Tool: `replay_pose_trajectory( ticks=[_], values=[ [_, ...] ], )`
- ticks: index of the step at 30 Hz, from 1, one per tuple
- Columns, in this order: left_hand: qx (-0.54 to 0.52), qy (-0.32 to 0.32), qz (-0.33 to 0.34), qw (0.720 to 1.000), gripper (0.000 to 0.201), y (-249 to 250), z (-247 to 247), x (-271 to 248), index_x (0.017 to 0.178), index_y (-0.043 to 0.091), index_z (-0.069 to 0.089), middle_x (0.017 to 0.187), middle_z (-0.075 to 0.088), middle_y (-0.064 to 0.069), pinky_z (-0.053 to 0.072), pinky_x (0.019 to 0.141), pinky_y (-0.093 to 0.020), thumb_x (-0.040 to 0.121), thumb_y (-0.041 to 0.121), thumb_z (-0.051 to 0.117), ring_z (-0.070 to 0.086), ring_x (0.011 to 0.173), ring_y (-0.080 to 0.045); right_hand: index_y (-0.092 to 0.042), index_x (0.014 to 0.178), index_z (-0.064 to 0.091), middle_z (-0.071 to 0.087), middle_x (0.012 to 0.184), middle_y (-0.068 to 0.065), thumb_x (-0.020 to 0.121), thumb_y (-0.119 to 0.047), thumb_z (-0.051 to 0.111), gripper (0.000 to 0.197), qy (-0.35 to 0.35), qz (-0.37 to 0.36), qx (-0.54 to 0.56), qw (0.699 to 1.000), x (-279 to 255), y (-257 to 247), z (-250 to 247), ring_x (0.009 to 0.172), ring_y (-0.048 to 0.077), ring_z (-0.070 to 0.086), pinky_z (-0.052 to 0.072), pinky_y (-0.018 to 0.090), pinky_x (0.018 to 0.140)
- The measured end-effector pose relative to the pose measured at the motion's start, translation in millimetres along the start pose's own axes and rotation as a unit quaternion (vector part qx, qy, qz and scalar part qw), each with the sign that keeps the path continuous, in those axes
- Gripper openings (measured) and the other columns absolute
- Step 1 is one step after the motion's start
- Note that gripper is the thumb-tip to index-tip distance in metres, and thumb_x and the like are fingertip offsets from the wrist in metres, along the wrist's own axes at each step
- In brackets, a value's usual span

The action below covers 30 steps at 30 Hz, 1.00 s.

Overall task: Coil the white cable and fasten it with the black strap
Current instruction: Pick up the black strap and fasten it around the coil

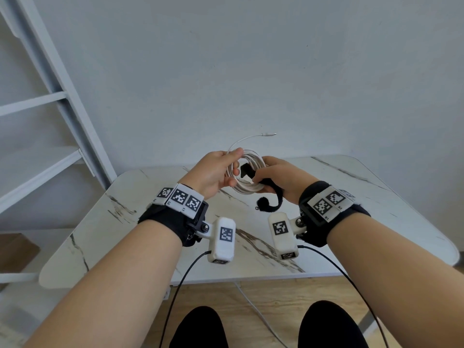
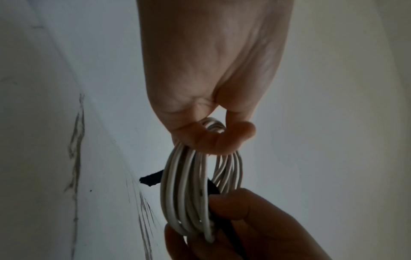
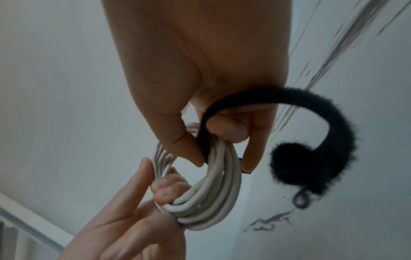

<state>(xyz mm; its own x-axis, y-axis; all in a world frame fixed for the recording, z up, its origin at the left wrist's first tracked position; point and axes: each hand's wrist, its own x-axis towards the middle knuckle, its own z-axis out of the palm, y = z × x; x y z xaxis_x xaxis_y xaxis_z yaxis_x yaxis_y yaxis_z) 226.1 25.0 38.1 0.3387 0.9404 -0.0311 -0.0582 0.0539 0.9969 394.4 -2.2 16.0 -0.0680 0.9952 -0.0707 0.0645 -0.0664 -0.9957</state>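
The white cable [image 1: 248, 188] is wound into a round coil of several loops, held in the air above the marble table [image 1: 351, 209]. My left hand [image 1: 216, 172] grips the coil's left side, fingers curled through the loops [image 2: 211, 139]. My right hand [image 1: 276, 177] pinches the coil's right side together with the black strap [image 1: 273, 197]. In the right wrist view the thumb presses the strap [image 3: 329, 119] against the loops [image 3: 213, 198]. One short strap end pokes through the coil's middle [image 1: 244, 169]; the long fuzzy end curls down under my right hand. The cable's plug end [image 1: 268, 134] sticks up free.
A white ladder-like frame [image 1: 62, 101] leans against the wall at the left. Black sensor leads [image 1: 185, 272] hang from both wrist units. Another thin white cable [image 1: 258, 312] trails across the wooden floor below the table edge, between my knees.
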Motion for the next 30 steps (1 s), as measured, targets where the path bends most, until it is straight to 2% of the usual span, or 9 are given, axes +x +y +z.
replay_pose_trajectory(
  ticks=[3, 7, 15, 18, 24, 30],
  values=[
    [-0.032, 0.007, -0.018, 0.999, 0.022, -0.9, -2.7, 0.6, 0.097, 0.006, 0.060, 0.068, 0.050, -0.003, 0.041, 0.039, -0.017, 0.093, 0.027, 0.063, 0.048, 0.060, -0.013, -0.007, 0.119, 0.059, 0.064, 0.094, 0.011, 0.083, 0.011, 0.058, 0.040, 0.011, -0.024, 0.035, 0.999, -0.5, 1.9, -0.2, 0.084, 0.023, 0.065, 0.058, 0.038, 0.086],
    [-0.063, 0.002, -0.043, 0.997, 0.022, -0.8, -5.8, 0.9, 0.097, 0.006, 0.061, 0.069, 0.050, -0.003, 0.043, 0.040, -0.017, 0.092, 0.027, 0.064, 0.050, 0.060, -0.012, -0.008, 0.125, 0.056, 0.067, 0.091, 0.006, 0.083, 0.017, 0.055, 0.048, -0.005, -0.040, 0.078, 0.996, 0.0, 4.5, -1.5, 0.085, 0.021, 0.065, 0.058, 0.028, 0.077],
    [-0.071, -0.023, -0.068, 0.995, 0.028, 2.0, -9.8, 2.1, 0.107, 0.004, 0.060, 0.070, 0.051, -0.003, 0.046, 0.043, -0.018, 0.093, 0.028, 0.063, 0.052, 0.059, -0.012, -0.012, 0.117, 0.057, 0.069, 0.096, 0.005, 0.084, 0.021, 0.051, 0.047, -0.058, -0.047, 0.115, 0.991, 1.3, 4.8, -5.3, 0.086, 0.017, 0.067, 0.056, 0.024, 0.072],
    [-0.064, -0.022, -0.069, 0.995, 0.027, 2.4, -9.6, 2.2, 0.105, 0.003, 0.061, 0.070, 0.051, -0.003, 0.047, 0.044, -0.018, 0.093, 0.028, 0.063, 0.052, 0.060, -0.012, -0.012, 0.116, 0.058, 0.068, 0.101, 0.008, 0.083, 0.021, 0.051, 0.047, -0.059, -0.048, 0.114, 0.991, 3.1, 6.1, -5.4, 0.089, 0.019, 0.067, 0.057, 0.025, 0.075],
    [-0.050, -0.008, -0.064, 0.997, 0.031, 1.6, -8.6, 3.0, 0.108, 0.002, 0.060, 0.070, 0.050, -0.004, 0.046, 0.042, -0.018, 0.093, 0.029, 0.062, 0.051, 0.059, -0.012, -0.005, 0.128, 0.057, 0.066, 0.107, 0.012, 0.083, 0.020, 0.052, 0.052, -0.056, -0.047, 0.085, 0.994, 6.5, 8.1, -5.2, 0.093, 0.022, 0.065, 0.056, 0.025, 0.075],
    [-0.041, -0.010, -0.061, 0.997, 0.033, 2.4, -9.0, 4.0, 0.111, 0.002, 0.059, 0.071, 0.049, -0.004, 0.046, 0.042, -0.018, 0.093, 0.029, 0.063, 0.050, 0.060, -0.012, -0.003, 0.126, 0.057, 0.066, 0.102, 0.013, 0.083, 0.021, 0.051, 0.049, -0.066, -0.048, 0.092, 0.992, 5.7, 8.7, -4.9, 0.091, 0.024, 0.066, 0.057, 0.028, 0.082]
  ],
)
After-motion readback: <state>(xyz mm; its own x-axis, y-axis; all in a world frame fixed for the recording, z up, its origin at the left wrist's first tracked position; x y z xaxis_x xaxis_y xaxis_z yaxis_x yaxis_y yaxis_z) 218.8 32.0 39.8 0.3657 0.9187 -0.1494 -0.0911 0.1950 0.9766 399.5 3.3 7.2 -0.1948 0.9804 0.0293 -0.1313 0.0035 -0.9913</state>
